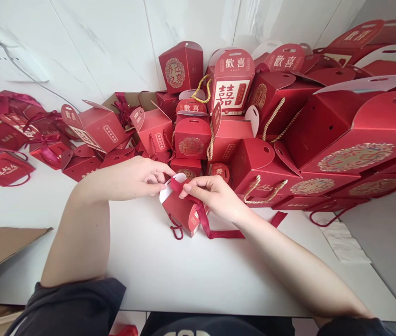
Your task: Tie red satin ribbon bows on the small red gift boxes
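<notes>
A small red gift box [180, 211] stands tilted on the white table in front of me, its top flaps up and their white inside showing. My left hand [150, 177] has its thumb and fingers closed at the flap on the box's left side. With thumb and forefinger, my right hand [211, 192] pinches a dark red satin ribbon [218, 233] at the top of the box. The ribbon's loose tail trails over the table to the right, passing under my right forearm. A twisted dark red cord handle [177, 229] hangs at the box's front.
Red gift boxes [234, 84] are stacked along the tiled wall, some with gold cord handles. Boxes with ribbons [5, 170] lie at the left. A cardboard sheet [5, 247] sits at the left edge, white tissue-like sheets [346, 242] at the right. The white table [184, 275] extends towards me.
</notes>
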`<move>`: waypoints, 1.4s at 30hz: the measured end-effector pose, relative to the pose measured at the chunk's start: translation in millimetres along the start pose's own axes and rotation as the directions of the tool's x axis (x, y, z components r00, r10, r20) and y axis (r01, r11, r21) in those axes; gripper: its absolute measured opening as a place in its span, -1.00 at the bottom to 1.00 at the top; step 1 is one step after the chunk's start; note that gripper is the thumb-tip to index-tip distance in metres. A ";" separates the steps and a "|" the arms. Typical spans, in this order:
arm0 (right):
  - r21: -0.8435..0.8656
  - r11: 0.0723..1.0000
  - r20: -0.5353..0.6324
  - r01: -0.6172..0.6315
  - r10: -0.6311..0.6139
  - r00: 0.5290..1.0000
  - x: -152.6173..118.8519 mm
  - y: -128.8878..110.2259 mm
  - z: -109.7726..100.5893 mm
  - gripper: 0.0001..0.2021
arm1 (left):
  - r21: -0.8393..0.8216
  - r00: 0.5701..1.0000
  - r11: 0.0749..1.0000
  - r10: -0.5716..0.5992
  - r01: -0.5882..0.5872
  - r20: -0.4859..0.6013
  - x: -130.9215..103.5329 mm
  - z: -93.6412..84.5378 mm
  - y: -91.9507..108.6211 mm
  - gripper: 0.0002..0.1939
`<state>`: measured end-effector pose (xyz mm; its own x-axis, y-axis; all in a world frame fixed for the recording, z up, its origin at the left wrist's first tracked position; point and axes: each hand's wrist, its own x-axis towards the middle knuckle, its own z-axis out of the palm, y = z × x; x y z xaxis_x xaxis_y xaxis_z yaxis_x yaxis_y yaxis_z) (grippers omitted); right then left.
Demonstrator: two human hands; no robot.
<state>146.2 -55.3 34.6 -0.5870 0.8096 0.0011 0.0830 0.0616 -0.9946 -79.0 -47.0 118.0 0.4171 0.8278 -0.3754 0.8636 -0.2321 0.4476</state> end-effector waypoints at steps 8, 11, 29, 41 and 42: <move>-0.064 0.997 0.021 -0.034 0.036 0.999 0.0 0.6 -0.1 -0.61 | -0.018 1.000 1.000 0.011 -0.010 0.025 0.8 0.0 2.1 -0.51; -0.046 0.998 0.018 -0.045 0.046 0.999 0.8 1.8 0.4 -0.61 | -0.033 0.999 0.999 0.030 -0.029 0.032 -0.1 0.1 3.5 -0.53; -0.075 0.997 -0.003 0.011 -0.011 1.000 3.4 6.1 3.2 -0.62 | 0.108 0.999 0.994 0.023 -0.020 -0.026 1.7 1.9 9.7 -0.61; -0.121 0.992 -0.001 0.018 -0.018 1.000 3.3 4.9 4.0 -0.62 | -0.005 0.998 0.999 0.032 -0.032 0.044 12.8 0.1 6.1 -0.69; -0.123 0.992 0.001 0.012 -0.012 1.000 3.3 4.8 4.1 -0.62 | 0.036 0.998 0.998 0.045 -0.046 0.045 13.1 0.1 6.4 -0.71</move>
<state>141.4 -54.7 29.4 -0.5887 0.8082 0.0134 0.1738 0.1427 -0.9744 -68.0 -37.6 115.9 0.4676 0.7927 -0.3912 0.8530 -0.2887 0.4348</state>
